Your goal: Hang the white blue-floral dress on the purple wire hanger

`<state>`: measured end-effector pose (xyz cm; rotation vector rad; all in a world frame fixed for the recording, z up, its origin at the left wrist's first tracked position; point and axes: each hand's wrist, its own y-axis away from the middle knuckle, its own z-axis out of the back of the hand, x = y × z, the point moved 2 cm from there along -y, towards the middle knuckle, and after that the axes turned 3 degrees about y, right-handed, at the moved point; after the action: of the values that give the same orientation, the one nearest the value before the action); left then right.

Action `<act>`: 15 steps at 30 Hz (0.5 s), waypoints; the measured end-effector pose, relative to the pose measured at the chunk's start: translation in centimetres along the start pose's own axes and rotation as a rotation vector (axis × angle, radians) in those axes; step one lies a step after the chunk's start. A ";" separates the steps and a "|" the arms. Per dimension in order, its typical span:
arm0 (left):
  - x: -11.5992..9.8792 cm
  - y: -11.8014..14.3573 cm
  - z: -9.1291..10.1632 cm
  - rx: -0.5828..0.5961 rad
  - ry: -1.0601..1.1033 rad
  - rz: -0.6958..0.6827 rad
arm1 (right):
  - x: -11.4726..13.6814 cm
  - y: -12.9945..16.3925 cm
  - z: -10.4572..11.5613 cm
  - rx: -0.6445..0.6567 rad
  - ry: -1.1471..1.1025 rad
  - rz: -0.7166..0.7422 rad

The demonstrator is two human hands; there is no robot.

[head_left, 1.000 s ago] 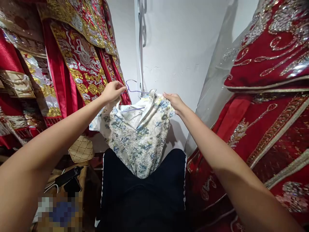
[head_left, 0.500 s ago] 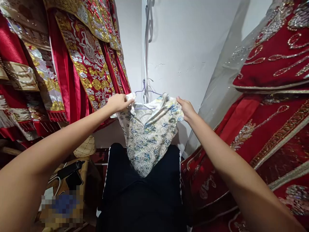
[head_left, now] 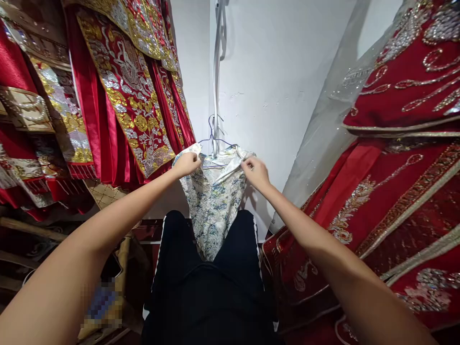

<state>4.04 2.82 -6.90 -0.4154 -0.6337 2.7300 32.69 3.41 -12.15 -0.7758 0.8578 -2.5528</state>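
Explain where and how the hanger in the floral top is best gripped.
Pinch the hanger at its stem, under the hook, probably from the near side: that part stands bare above the floral top, whose cloth covers the outer ends; a white rail is behind.

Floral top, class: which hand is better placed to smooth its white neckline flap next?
Probably the right hand: it is at the white flap, whereas the left hand is at the opposite shoulder of the floral top.

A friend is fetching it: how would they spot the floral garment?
Find the white wall between the red embroidered garments. In front of it, on a thin hanger, is the floral V-neck garment, with the left hand and right hand at its upper edge. Unlike its red neighbours, it is pale with bluish print.
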 end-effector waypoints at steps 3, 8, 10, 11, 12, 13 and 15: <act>-0.2 0.2 -0.2 0.016 0.037 -0.039 | 2.2 1.0 -4.0 0.366 -0.031 0.085; -0.1 1.4 -0.6 0.061 0.073 -0.099 | 5.0 2.1 -8.9 0.472 0.033 0.172; 0.4 2.0 -0.5 0.070 0.076 -0.103 | 5.2 2.6 -9.8 0.496 0.095 0.203; 0.7 2.2 -0.4 0.073 0.074 -0.099 | 5.1 2.8 -10.0 0.509 0.131 0.209; 1.1 2.3 -0.4 0.074 0.071 -0.091 | 4.9 3.1 -10.0 0.521 0.168 0.209; 1.4 2.4 -0.4 0.076 0.068 -0.079 | 4.6 3.4 -10.0 0.531 0.201 0.207; 2.1 2.6 -0.8 0.088 0.064 -0.050 | 4.2 3.9 -9.7 0.546 0.251 0.209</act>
<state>1.81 1.61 -9.26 -0.4572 -0.4979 2.6741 24.22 2.87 -19.44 -0.1922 0.2521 -2.5364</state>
